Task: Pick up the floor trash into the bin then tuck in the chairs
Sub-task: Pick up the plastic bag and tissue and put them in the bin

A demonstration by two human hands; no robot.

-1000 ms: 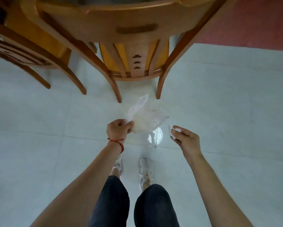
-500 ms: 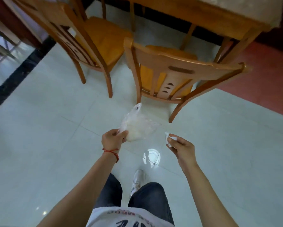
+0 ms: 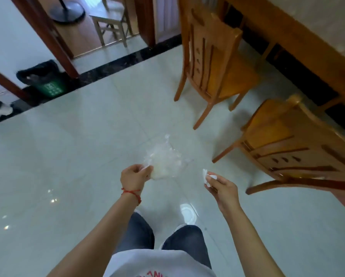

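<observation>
My left hand (image 3: 134,176) pinches a crumpled clear plastic bag (image 3: 165,160), held out above the pale tiled floor. In my right hand (image 3: 221,184) is a small white scrap of paper (image 3: 207,176), gripped at the fingertips. A green bin with a black liner (image 3: 46,80) stands far left by a doorway, well away from both hands. Two wooden chairs stand pulled out from the table (image 3: 307,37): one upright chair (image 3: 213,62) at the upper middle, another chair (image 3: 299,148) at the right, close to my right hand.
A black tile strip (image 3: 127,60) crosses the floor in front of the doorway. Brown door frames (image 3: 46,37) flank the bin. A small pale stool (image 3: 111,23) and a round dark stand base (image 3: 67,11) sit beyond the threshold. Open floor lies between me and the bin.
The view has swung left and up: the chairs have slid to the right and the bin and doorway have come into sight. Both hands keep their hold on the bag and the paper scrap.
</observation>
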